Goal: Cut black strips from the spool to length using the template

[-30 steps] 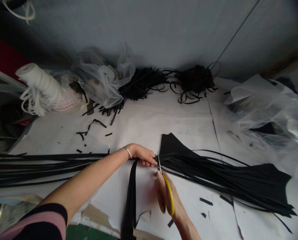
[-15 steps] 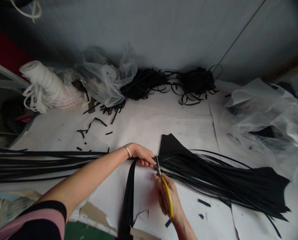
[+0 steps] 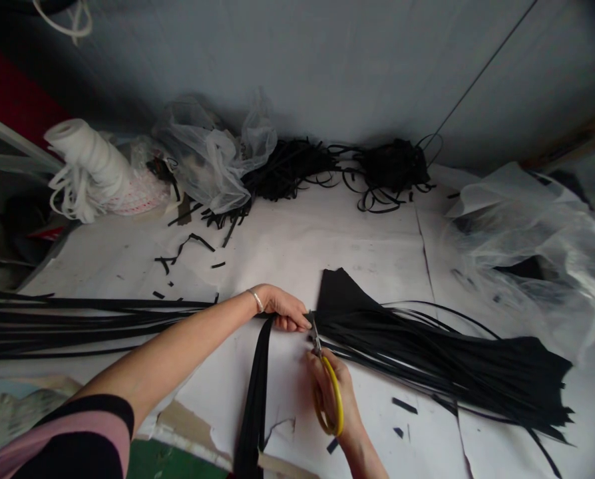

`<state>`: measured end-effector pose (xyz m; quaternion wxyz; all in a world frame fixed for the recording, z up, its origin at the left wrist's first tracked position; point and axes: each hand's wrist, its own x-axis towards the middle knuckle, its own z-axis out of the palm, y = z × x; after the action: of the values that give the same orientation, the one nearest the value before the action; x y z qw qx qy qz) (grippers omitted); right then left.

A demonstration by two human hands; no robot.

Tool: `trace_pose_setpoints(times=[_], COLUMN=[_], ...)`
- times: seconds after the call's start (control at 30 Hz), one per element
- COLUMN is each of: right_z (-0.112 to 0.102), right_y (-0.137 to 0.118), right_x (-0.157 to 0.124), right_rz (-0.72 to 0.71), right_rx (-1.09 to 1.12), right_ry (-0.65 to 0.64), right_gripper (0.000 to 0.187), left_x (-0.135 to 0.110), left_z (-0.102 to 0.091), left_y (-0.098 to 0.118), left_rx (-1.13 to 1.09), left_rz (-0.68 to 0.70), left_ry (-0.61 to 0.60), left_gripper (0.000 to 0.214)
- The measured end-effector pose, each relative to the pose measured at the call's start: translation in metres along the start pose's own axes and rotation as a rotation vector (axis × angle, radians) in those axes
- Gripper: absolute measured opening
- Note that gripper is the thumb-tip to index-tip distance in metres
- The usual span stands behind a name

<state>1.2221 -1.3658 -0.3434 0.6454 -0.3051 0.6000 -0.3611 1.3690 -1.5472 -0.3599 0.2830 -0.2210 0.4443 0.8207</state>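
Note:
A bundle of long black strips [image 3: 92, 326] runs across the table from the left edge to the right. My left hand [image 3: 285, 309] is closed around it near the middle. My right hand [image 3: 335, 386] holds yellow-handled scissors [image 3: 340, 409], whose blades meet the bundle just right of my left fingers. Right of the blades the strips spread over a dark piece of fabric [image 3: 502, 366] with ragged ends. Another group of black strips [image 3: 257, 392] hangs from under my left hand over the table's front edge.
Along the wall lie a white roll [image 3: 92, 159], a clear plastic bag [image 3: 212, 159] and tangled black strips [image 3: 297, 166]. Clear plastic sheeting [image 3: 552, 233] covers the right side. Black scraps [image 3: 404, 404] are scattered over the white table covering [image 3: 297, 239].
The scissors' handles have spread wider in my right hand, and the blades have shifted slightly at the bundle. My left hand keeps its grip in the same place.

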Motion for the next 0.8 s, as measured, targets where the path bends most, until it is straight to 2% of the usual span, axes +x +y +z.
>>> trace_pose_setpoints(times=[0.1,0.23,0.4,0.47,0.53,0.6,0.67,0.73,0.8], right_z=[-0.006,-0.016,-0.024,-0.028,-0.039,-0.062,-0.102,-0.160,-0.230], right_y=[-0.004,-0.008,-0.022,-0.029,-0.032,-0.030,-0.021,-0.007,0.009], right_x=[-0.002,-0.009,-0.033,-0.048,-0.064,-0.080,-0.097,-0.116,-0.134], right_rz=[-0.008,0.105,0.061,0.049,0.005,-0.064,-0.113,-0.115,-0.045], right_rx=[-0.107,-0.146,-0.093,-0.141,-0.204,-0.288,-0.385,-0.507,-0.705], right_ry=[-0.072,-0.177,-0.300,-0.330,-0.293,-0.165,0.073,0.386,0.682], right_gripper=[0.045,0.049,0.062,0.057,0.049,0.047,0.052,0.058,0.065], left_x=[-0.001,-0.008,-0.031,-0.042,-0.051,-0.056,-0.056,-0.052,-0.044], left_z=[0.001,0.013,0.051,0.069,0.086,0.100,0.111,0.119,0.128], left_y=[-0.001,-0.004,-0.008,-0.008,-0.007,-0.005,-0.006,-0.008,-0.012], left_rx=[0.014,0.024,-0.020,-0.005,0.030,0.071,0.106,0.118,0.120], left_rz=[0.004,0.064,0.161,0.153,0.106,0.031,-0.006,-0.023,-0.034], left_ry=[0.000,0.067,0.256,0.347,0.475,0.564,0.588,0.598,0.608], left_gripper=[0.052,0.049,0.043,0.043,0.045,0.050,0.056,0.062,0.066])
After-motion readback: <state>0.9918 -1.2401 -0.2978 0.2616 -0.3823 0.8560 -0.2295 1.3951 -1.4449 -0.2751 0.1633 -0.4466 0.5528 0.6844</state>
